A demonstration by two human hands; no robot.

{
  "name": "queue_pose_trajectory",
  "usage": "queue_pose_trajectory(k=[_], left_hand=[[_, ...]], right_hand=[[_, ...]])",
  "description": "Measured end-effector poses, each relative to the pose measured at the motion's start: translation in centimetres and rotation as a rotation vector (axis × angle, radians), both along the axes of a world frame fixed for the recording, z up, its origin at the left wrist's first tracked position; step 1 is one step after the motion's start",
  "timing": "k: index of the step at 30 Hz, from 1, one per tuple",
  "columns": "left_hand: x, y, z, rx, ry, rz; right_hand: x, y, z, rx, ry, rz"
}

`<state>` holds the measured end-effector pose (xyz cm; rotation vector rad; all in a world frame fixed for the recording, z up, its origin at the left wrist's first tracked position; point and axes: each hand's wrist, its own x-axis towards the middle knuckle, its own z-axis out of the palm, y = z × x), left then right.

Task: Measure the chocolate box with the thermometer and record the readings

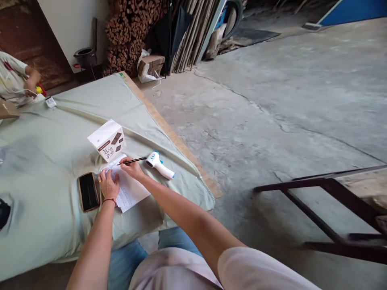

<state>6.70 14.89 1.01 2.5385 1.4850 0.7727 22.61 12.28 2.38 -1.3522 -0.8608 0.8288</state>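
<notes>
My right hand (132, 168) grips a dark pen (137, 160), its tip over the upper part of a sheet of paper (133, 192) with handwriting on it. Flat on the paper's left side lies my left hand (109, 184), fingers spread. A phone (88, 192) with a dark screen rests on the cloth just left of that hand. To the right of the pen is a white and blue infrared thermometer (159, 164) on its side. A white box (108, 139) with brown print stands beyond the paper.
A pale green cloth (60, 157) covers the table, whose wooden edge (172, 133) shows at right. Another person's hand (32, 82) is at the far left, near a small white block (50, 102). A dark wooden frame (314, 213) stands at right; stacked firewood (130, 36) is behind.
</notes>
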Motion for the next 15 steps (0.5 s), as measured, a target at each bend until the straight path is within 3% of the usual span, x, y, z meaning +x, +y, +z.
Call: queue_pose_trajectory(k=[5,15], left_hand=[[0.4,-0.6,-0.1,-0.004,-0.003,0.014],[0.6,-1.4,0.1,-0.026,0.015,0.033]], right_hand=[[-1.0,0.4,-1.4,-0.056,-0.121,-0.075],[-1.2,0.3,-2.8,-0.12,-0.322,0.014]])
